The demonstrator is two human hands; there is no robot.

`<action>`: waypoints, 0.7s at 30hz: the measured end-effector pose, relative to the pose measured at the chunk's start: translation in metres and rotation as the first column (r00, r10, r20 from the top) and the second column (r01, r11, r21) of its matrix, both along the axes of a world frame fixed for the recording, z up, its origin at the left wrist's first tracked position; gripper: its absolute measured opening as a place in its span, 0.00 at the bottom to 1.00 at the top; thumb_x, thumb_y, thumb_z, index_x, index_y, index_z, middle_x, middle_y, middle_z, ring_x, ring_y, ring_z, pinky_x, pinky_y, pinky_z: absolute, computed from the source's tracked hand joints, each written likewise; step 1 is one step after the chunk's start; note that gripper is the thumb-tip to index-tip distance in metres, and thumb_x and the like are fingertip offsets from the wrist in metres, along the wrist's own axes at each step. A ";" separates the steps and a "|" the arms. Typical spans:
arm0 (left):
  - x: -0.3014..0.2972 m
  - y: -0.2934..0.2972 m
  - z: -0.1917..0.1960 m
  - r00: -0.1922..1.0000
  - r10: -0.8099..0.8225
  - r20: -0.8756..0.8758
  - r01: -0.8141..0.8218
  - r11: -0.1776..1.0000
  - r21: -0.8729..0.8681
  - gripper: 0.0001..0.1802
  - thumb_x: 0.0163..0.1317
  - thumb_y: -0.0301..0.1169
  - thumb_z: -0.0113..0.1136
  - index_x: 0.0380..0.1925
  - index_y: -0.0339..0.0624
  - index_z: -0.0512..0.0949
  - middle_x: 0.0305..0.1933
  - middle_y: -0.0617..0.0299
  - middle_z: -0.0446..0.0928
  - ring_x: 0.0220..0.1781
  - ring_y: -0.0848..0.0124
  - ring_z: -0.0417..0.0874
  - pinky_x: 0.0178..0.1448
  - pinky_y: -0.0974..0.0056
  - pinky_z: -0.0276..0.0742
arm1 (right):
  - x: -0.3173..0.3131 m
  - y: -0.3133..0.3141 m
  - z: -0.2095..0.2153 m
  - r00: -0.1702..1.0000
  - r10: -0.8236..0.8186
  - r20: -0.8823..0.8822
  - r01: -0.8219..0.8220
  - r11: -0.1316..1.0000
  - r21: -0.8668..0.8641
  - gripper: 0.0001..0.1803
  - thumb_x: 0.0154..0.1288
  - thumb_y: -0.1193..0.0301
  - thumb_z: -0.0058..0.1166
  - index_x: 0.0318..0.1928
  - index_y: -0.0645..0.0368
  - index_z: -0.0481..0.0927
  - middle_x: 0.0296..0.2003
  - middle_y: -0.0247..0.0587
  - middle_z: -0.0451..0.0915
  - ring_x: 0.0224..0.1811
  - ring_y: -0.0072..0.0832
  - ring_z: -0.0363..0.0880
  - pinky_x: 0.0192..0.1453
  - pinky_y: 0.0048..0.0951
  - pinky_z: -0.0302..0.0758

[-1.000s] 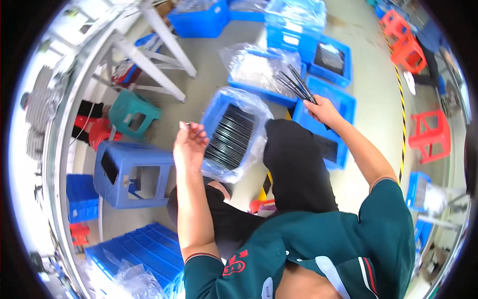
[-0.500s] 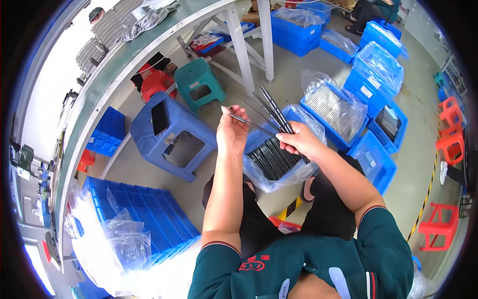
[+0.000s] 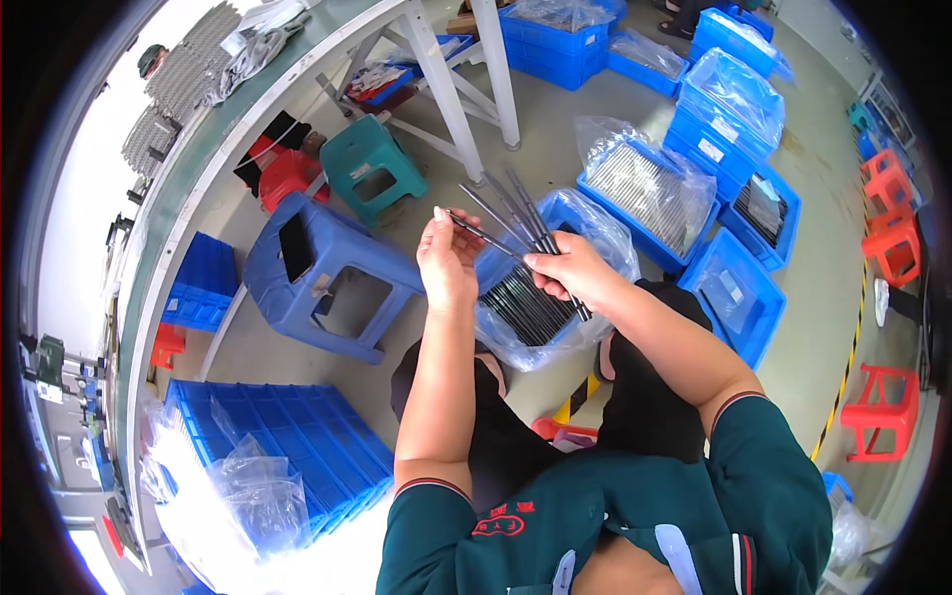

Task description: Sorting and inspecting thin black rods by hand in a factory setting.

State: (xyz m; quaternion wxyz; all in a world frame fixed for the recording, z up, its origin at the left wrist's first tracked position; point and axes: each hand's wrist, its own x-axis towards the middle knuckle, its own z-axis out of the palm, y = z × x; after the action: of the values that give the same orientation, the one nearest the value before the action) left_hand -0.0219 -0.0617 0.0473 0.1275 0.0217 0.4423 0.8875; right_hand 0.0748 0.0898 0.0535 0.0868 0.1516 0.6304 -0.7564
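My right hand [image 3: 577, 270] is closed around a bundle of thin black rods [image 3: 538, 234], which fan out up and to the left. One slim rod [image 3: 486, 236] slants across from that bundle to my left hand [image 3: 448, 260], whose thumb and fingertips pinch its far end. Below both hands sits a blue bin lined with clear plastic [image 3: 623, 246], where many similar black rods [image 3: 531, 309] lie side by side. The lower ends of the held rods stick out beneath my right hand, over the bin.
A blue stool [image 3: 347, 253] with a dark flat phone-like object [image 3: 296, 248] stands left, beside a green stool [image 3: 369, 164]. Stacked blue crates [image 3: 288, 436] fill the lower left. To the right are a bin of pale rods [image 3: 650, 193] and an open blue bin [image 3: 744, 317].
The held rods spread into a wider fan above my right hand. Both hands keep their grips, and the whole view has shifted slightly.
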 end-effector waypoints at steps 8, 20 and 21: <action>0.028 0.021 -0.005 0.982 -0.157 -0.105 0.151 0.986 -0.069 0.14 0.66 0.38 0.49 0.30 0.41 0.76 0.29 0.64 0.76 0.27 0.78 0.71 0.34 0.73 0.68 | 0.001 0.003 0.005 0.999 0.010 0.034 0.004 0.924 -0.383 0.08 0.63 0.70 0.52 0.34 0.60 0.70 0.22 0.38 0.72 0.16 0.20 0.67 0.15 0.19 0.61; 0.048 0.027 -0.011 0.874 -0.459 0.161 0.482 0.860 -0.166 0.15 0.66 0.40 0.50 0.30 0.40 0.77 0.19 0.68 0.70 0.16 0.81 0.62 0.21 0.76 0.59 | -0.014 0.030 0.007 0.982 -0.155 -0.110 0.124 0.961 -0.246 0.12 0.59 0.65 0.58 0.36 0.59 0.72 0.15 0.25 0.63 0.12 0.13 0.58 0.13 0.17 0.53; 0.049 0.031 -0.014 0.850 -0.491 0.193 0.523 0.831 -0.187 0.15 0.65 0.40 0.51 0.30 0.39 0.78 0.20 0.67 0.71 0.17 0.81 0.62 0.21 0.75 0.59 | -0.016 0.033 0.006 0.982 -0.165 -0.090 0.135 0.952 -0.274 0.13 0.58 0.65 0.59 0.36 0.60 0.73 0.14 0.24 0.62 0.11 0.13 0.58 0.13 0.17 0.52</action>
State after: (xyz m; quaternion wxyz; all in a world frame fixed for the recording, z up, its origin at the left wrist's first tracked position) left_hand 0.0267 -0.0302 0.0334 0.3903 0.0626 0.5115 0.7630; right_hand 0.0586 0.1231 0.0592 0.0132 0.1437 0.5132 -0.8460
